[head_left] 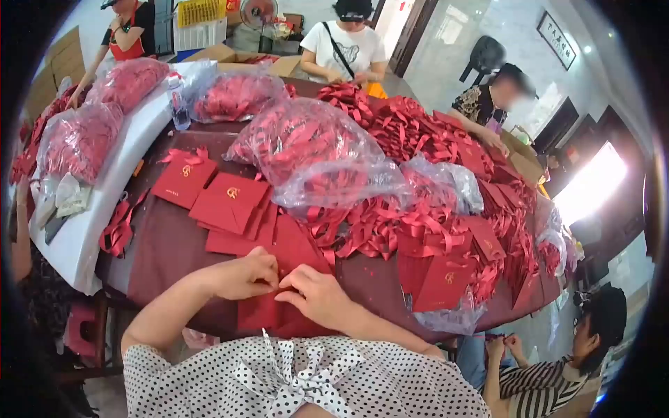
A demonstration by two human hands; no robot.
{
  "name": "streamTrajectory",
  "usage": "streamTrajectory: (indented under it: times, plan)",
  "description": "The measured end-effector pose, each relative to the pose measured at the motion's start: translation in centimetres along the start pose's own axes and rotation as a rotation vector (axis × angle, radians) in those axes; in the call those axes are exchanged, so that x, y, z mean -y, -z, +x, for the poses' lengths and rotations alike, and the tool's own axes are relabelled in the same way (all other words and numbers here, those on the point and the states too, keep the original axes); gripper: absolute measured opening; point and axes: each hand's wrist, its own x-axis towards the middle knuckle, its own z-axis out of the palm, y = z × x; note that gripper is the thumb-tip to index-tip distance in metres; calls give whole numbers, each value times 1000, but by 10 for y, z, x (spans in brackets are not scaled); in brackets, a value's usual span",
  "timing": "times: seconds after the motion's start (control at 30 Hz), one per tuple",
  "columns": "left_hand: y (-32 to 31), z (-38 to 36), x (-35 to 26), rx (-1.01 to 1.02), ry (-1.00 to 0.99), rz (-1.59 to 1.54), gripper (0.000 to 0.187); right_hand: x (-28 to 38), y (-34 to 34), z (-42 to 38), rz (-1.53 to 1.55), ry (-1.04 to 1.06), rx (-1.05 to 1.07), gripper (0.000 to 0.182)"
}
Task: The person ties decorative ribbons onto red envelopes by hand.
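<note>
My left hand and my right hand meet in front of me, fingertips nearly touching. Both are closed in a pinch; whatever is between the fingers is too small to make out. Under them lies a red paper gift bag, partly covered by my hands and forearms. Just beyond, a small pile of flat red gift bags with gold lettering rests on the table, and another red bag with a ribbon lies to its left.
Clear plastic sacks of red bags and ribbons fill the dark red table. A heap of ribboned bags spreads to the right. At left stands a white-covered table with a bottle. Several people work around me.
</note>
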Motion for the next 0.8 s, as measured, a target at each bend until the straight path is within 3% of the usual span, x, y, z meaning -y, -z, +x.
streamTrajectory:
  times: [0.07,0.13,0.27,0.3,0.33,0.4,0.47,0.53,0.57,0.63,0.7,0.77,0.8]
  plan:
    - [0,6,2,77,-78,50,4,3,6,0,-35,-33,56,21]
    - [-1,10,-11,9,-140,131,1,5,22,1,-165,42,163,16]
    - [1,3,-59,-171,-255,691,10,31,50,5,-304,48,251,11]
    - [3,0,-64,-213,-290,743,12,34,51,1,-216,75,197,10]
    - [5,-3,-62,-220,-238,685,11,45,59,2,-184,45,225,10]
    - [19,-17,-37,-589,-71,748,7,48,64,-9,-122,12,217,12]
    - [18,-29,-28,-632,8,661,4,46,62,-16,-155,9,195,16]
    - [-1,-35,-31,-647,136,247,1,43,59,-20,-143,42,151,23]
    - [-9,-34,-22,-653,61,253,3,46,58,-19,-150,57,115,28]
    - [-31,-32,-27,-679,257,-226,6,48,55,-23,-128,30,95,26]
    - [-47,-28,-19,-708,197,-407,11,45,52,-27,-113,14,29,25]
    - [-60,-20,-21,-720,-63,-1263,15,45,52,-29,-79,-15,19,25]
    - [-66,-21,-11,-572,-190,-1282,31,44,52,-29,-50,-45,-1,25]
